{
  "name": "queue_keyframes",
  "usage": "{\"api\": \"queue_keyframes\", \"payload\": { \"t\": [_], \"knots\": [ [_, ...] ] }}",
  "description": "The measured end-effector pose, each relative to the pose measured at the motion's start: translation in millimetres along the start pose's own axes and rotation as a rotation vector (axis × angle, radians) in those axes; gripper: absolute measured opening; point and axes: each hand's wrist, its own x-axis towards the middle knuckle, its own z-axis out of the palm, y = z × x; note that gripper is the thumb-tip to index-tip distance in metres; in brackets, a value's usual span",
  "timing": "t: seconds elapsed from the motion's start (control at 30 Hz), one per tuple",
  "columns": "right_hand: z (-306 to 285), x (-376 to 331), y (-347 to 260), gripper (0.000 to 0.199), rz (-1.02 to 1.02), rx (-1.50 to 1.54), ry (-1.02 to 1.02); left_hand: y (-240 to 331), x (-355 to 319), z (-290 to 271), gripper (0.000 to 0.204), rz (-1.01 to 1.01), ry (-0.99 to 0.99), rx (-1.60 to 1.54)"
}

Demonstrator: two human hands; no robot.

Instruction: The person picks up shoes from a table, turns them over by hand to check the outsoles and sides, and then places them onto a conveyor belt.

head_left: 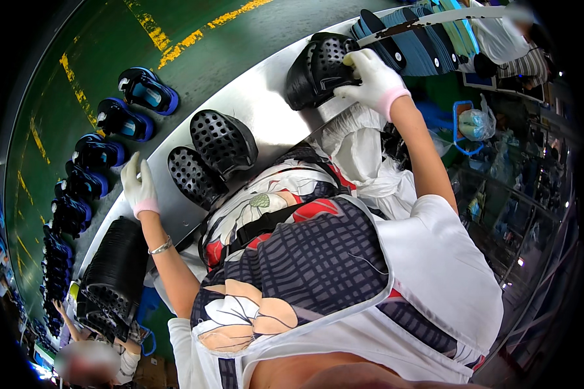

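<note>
At the upper right of the metal table (269, 97), my gloved right hand (373, 79) has its thumb and fingers closed on the edge of a black perforated clog (331, 61). A second black clog (298, 81) stands right beside that one, to its left. Over the table's left part, my gloved left hand (138, 185) is empty, its fingers stretched out and apart. Between my hands lies another pair: one black clog (224, 142) overlaps a second perforated clog (194, 178), close to my apron.
A row of black-and-blue shoes (146, 94) runs along the green surface (117, 39) beyond the table. Stacked black perforated pieces (113, 272) stand at the lower left. Blue-grey insoles (422, 45) line the upper right, under a worn white bar (435, 21). Other people sit nearby.
</note>
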Motion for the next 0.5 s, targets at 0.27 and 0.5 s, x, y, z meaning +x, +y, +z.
{"api": "queue_keyframes", "payload": {
  "t": [0.27,0.5],
  "knots": [
    [-2.4,33.5,-118.8,0.057,-0.395,0.331,0.062,94.4,14.9,-16.8,0.053,-0.165,-0.202,-0.773],
    [31.9,54.9,-232.6,0.054,-0.730,0.425,-0.309,119.4,17.8,-42.0,0.064,-0.386,-0.427,-1.578]
  ]
}}
